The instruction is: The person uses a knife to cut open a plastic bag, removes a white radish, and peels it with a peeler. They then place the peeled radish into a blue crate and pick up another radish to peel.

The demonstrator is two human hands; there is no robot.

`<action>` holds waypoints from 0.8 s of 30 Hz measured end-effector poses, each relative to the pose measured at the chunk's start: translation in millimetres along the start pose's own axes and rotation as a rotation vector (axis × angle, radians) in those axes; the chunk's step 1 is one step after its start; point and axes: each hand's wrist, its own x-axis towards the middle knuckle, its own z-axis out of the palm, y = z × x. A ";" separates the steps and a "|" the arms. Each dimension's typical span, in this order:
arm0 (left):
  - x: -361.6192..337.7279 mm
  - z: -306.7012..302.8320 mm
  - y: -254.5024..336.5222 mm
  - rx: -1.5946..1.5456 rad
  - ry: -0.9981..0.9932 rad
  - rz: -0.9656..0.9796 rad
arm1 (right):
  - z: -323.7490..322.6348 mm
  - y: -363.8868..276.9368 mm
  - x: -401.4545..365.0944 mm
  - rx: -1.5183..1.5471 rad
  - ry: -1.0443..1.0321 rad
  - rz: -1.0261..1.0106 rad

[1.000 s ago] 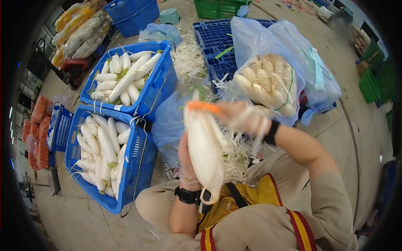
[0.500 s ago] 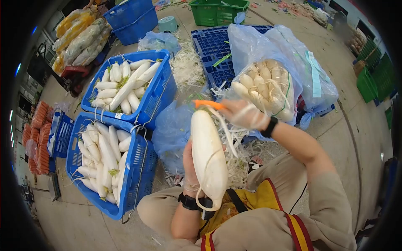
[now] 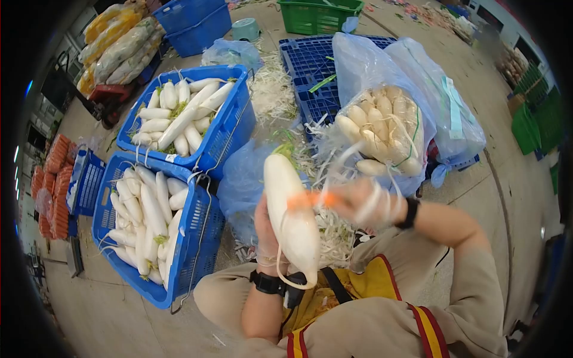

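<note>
A large white daikon radish stands nearly upright in front of me, green stub at its top and a thin root curling at its lower end. My left hand, in a clear glove, is wrapped round its left side. My right hand, gloved and smeared by motion, grips an orange peeler that lies across the middle of the radish. White peel strips are heaped on the floor behind and right of the radish. Blurred strips hang about my right hand.
Two blue crates of daikon, the nearer and the farther, stand at my left. A clear bag of daikon rests ahead by a blue pallet. Bagged carrots are far left, a green crate at the back.
My right hand and the peeler have come down from the radish's top to its middle. The radish has shifted slightly left and up, its green top now showing.
</note>
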 end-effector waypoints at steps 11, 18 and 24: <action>1.4 -3.3 -3.2 -0.130 -0.097 -0.168 | -6.9 17.2 25.6 -0.187 0.097 0.027; -2.5 -7.2 -3.4 -0.248 -0.149 -0.141 | 6.5 6.0 24.5 -0.160 -0.003 0.060; -6.3 0.5 0.0 -0.123 0.050 -0.100 | -20.8 -24.4 15.6 -0.129 -0.010 -0.077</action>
